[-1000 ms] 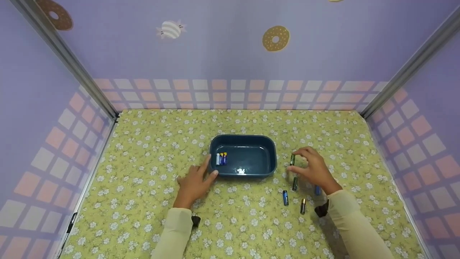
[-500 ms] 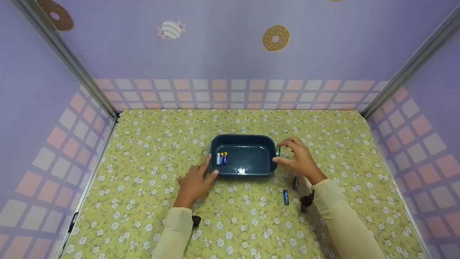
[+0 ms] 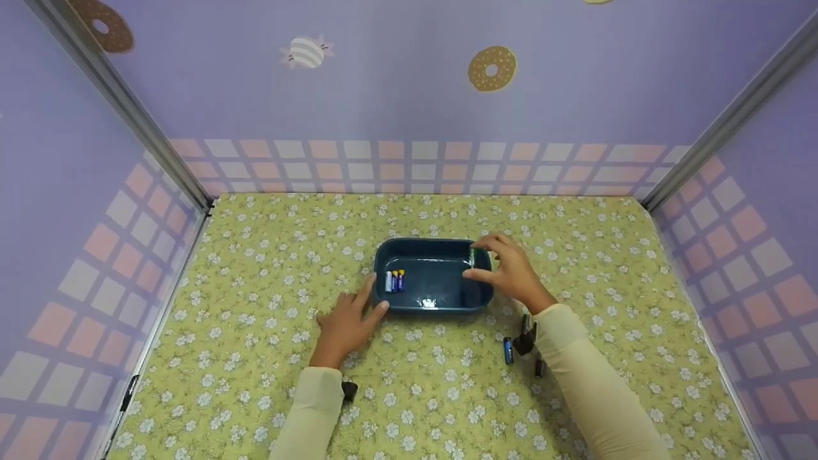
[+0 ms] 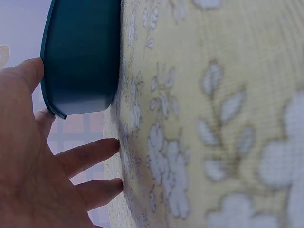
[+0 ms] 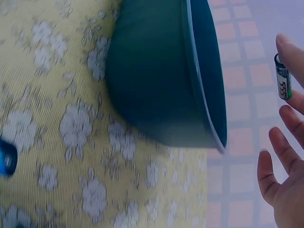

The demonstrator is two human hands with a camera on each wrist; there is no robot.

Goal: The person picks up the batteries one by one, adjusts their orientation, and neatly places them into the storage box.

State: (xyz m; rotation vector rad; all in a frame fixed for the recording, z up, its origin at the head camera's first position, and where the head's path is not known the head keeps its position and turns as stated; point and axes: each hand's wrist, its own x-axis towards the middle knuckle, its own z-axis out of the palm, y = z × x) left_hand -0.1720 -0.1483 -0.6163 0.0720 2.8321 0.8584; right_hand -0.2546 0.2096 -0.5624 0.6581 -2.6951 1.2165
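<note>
A dark teal plastic tub (image 3: 434, 311) sits on the flowered cloth. Inside it, three batteries (image 3: 394, 282), one whitish and two purple with yellow tops, lie side by side at the left end. My right hand (image 3: 513, 273) is over the tub's right end, pinching a green and black battery (image 5: 283, 78) between thumb and finger, above the rim. At the tub's front left corner, my left hand (image 3: 345, 329) touches the rim with thumb and forefinger. Its other fingers (image 4: 95, 154) are spread, with two fingertips at the cloth.
In front of the tub's right side lie a blue battery (image 3: 508, 351), a dark battery (image 3: 539, 368) and a green one (image 3: 525, 321), the last two partly covered by the right wrist strap and sleeve. Patterned purple walls (image 3: 409, 96) enclose the back and sides.
My right hand has carried the green and black battery leftward from the cloth, over the rim, to above the tub. The right sleeve now covers more of the loose batteries. My left hand stays put.
</note>
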